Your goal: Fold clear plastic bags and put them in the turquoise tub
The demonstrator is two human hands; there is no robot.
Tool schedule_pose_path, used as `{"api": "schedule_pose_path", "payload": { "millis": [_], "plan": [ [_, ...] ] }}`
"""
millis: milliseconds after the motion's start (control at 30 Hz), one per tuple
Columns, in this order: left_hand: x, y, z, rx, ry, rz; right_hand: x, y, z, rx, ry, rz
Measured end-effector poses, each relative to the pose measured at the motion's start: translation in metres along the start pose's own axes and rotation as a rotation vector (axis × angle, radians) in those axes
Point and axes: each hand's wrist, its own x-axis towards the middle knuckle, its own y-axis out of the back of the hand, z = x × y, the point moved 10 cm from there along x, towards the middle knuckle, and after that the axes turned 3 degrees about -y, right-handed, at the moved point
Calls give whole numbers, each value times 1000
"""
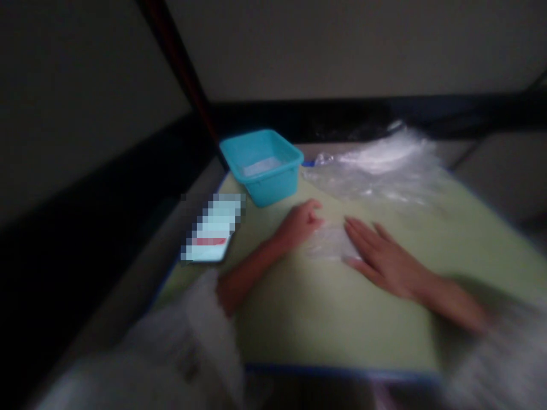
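Note:
A small clear plastic bag (327, 244) lies flat on the yellow-green table between my two hands. My left hand (301, 220) is at its far left corner, fingers curled in and closed on the bag's edge; the exact grip is blurred. Stretched out flat, my right hand (384, 259) rests with its fingertips on the right side of the bag, and its thumb lies apart from the fingers. Part of the bag is hidden under those right fingers.
A turquoise plastic basin (273, 185) with something whitish inside stands at the far left of the table (333, 324). Left of my forearm lies a phone-like device (213, 228), its lit screen pixelated. A loose heap of clear plastic bags (384, 165) covers the far right.

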Motion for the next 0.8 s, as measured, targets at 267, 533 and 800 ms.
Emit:
{"api": "schedule_pose_path", "payload": {
  "millis": [267, 533, 800],
  "plan": [
    [-44, 19, -3, 41, 1, -79, -1, -3, 4, -5, -24, 25],
    [-80, 18, 26, 355, -384, -291, -2, -2, 5, -4, -27, 17],
    [-90, 5, 40, 500, -562, -340, -3, -3, 5, -34, -15, 0]
  ]
}}
